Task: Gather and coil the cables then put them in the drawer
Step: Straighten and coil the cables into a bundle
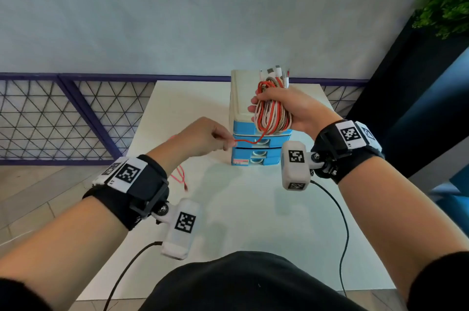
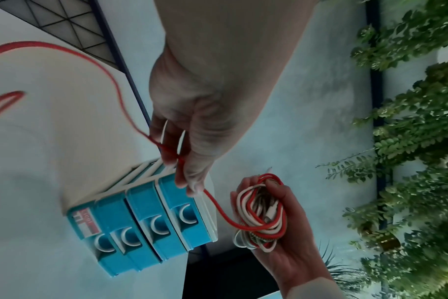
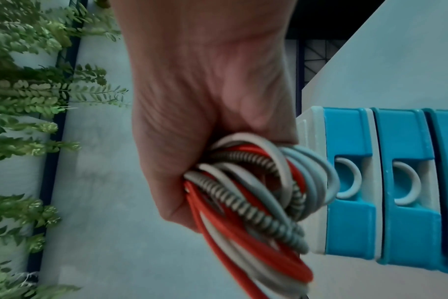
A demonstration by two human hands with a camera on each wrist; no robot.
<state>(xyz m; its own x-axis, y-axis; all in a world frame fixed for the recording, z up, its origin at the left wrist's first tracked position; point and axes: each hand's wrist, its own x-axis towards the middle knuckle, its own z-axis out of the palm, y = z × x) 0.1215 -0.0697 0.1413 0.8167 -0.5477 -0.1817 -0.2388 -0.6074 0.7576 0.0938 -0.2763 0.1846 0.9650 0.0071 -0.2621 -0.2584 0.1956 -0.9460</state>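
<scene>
My right hand [image 1: 284, 107] holds the coiled bundle [image 1: 272, 112] of red, white and braided cables, fingers curled round its middle, plug ends sticking up above the fingertips. My left hand [image 1: 203, 138] pinches the red cable [image 1: 247, 142] between thumb and forefinger; the strand runs from that pinch across to the bundle, and its loose tail [image 1: 180, 175] lies on the white table [image 1: 241, 209] below and behind the left fingers. The blue drawer unit [image 1: 256, 143] stands just beyond both hands, all drawers closed. I judge the cables light, limp and springy: loops will loosen unless gripped across the whole bundle. The smooth red jacket may slide through the pinch, so I would take hold nearer the bundle.
</scene>
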